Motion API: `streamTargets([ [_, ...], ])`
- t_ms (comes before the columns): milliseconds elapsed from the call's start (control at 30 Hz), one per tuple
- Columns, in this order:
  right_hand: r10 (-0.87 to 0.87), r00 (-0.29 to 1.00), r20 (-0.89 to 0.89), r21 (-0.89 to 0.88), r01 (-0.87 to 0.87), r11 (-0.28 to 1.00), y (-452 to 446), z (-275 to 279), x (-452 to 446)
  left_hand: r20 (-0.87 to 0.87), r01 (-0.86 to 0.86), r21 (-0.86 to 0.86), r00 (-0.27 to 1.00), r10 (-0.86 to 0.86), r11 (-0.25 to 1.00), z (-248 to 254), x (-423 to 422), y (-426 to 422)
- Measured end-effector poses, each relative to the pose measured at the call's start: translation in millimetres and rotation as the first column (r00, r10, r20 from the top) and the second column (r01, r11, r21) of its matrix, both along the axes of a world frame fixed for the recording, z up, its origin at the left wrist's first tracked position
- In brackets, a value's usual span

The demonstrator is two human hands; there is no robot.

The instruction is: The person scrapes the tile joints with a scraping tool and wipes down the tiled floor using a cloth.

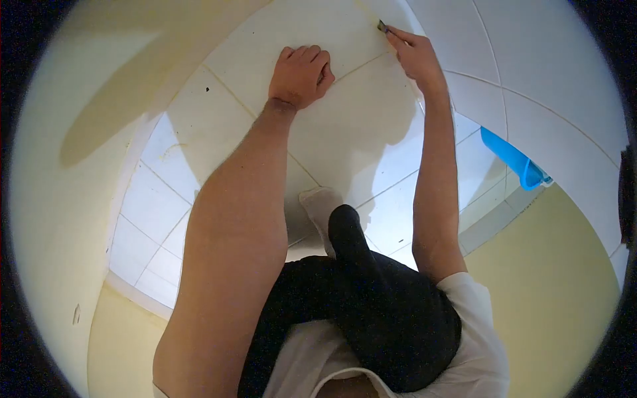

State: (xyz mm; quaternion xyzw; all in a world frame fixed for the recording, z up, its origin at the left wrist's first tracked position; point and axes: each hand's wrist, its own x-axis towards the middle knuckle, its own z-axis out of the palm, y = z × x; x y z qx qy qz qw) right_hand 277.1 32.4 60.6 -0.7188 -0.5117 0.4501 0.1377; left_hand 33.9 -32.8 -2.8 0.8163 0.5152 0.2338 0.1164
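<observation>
Over the pale floor tiles (358,142), the left hand (302,74) is curled into a fist, its palm hidden. Near the tiled wall (537,66), the right hand (416,61) pinches a small dark object (382,26) between thumb and fingers, well apart from a blue plastic item (507,154).

Two bare hands over pale floor tiles (358,139)
The left hand (302,76) is curled near twelve o'clock; the right hand (416,61) pinches a small dark object (382,26) at one. Blue plastic (507,154) shows toward three.
</observation>
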Motion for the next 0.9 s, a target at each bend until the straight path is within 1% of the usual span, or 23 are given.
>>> streamTargets([
  [67,-0.014,1.0,-0.008,0.013,0.014,1.0,-1,-6,0,0.018,0.004,-0.006,1.0,-0.004,1.0,2,1,-1],
  [100,-0.025,0.999,-0.029,0.059,0.027,0.998,-1,-12,-3,0.019,-0.001,0.011,1.0,0.001,1.0,2,1,-1],
  [167,-0.027,0.999,-0.03,0.095,0.03,0.995,-3,-19,0,0.026,-0.005,0.044,1.0,0.004,0.999,4,2,0],
  [233,-0.005,1.0,0.002,0.078,0.005,0.997,2,-1,-7,0.034,-0.005,0.051,0.999,0.003,0.999,1,1,0],
  [300,0.049,0.997,0.059,0.053,-0.052,0.997,-2,3,3,0.027,-0.004,0.039,1.0,0.003,0.999,1,1,3],
  [367,0.07,0.996,0.049,0.077,-0.073,0.994,-1,-2,5,0.003,-0.006,-0.005,1.0,0.006,1.0,2,1,-1],
  [400,0.06,0.998,0.013,0.116,-0.061,0.991,4,-5,-1,0.0,-0.002,0.009,1.0,0.002,1.0,1,1,-2],
  [467,0.054,0.998,-0.008,0.098,-0.053,0.994,7,-2,0,-0.003,-0.003,0.043,1.0,0.003,0.999,1,1,0],
  [500,0.056,0.998,0.004,0.043,-0.056,0.998,7,6,1,0.002,-0.003,0.029,1.0,0.003,1.0,2,2,0],
  [567,0.052,0.998,-0.022,0.021,-0.051,0.998,10,7,-1,0.009,-0.008,0.002,1.0,0.008,1.0,4,1,0],
  [633,0.032,0.995,-0.094,0.079,-0.025,0.997,9,1,-4,0.029,0.001,0.023,1.0,-0.001,1.0,0,1,1],
  [700,0.062,0.998,-0.007,0.024,-0.062,0.998,14,8,0,0.031,0.007,0.023,0.999,-0.008,1.0,0,1,2],
  [767,0.12,0.992,0.043,0.107,-0.124,0.986,16,0,1,0.01,0.004,-0.011,1.0,-0.004,1.0,5,1,0],
  [800,0.151,0.987,0.061,0.22,-0.161,0.962,16,-9,0,0.005,0.001,0.004,1.0,-0.001,1.0,5,0,1],
  [867,0.165,0.984,0.072,0.259,-0.178,0.949,12,-21,9,0.004,0.0,0.028,1.0,0.0,1.0,4,2,0],
  [900,0.154,0.986,0.062,0.193,-0.163,0.968,11,-7,3,0.001,0.004,0.022,1.0,-0.004,1.0,3,1,0],
])
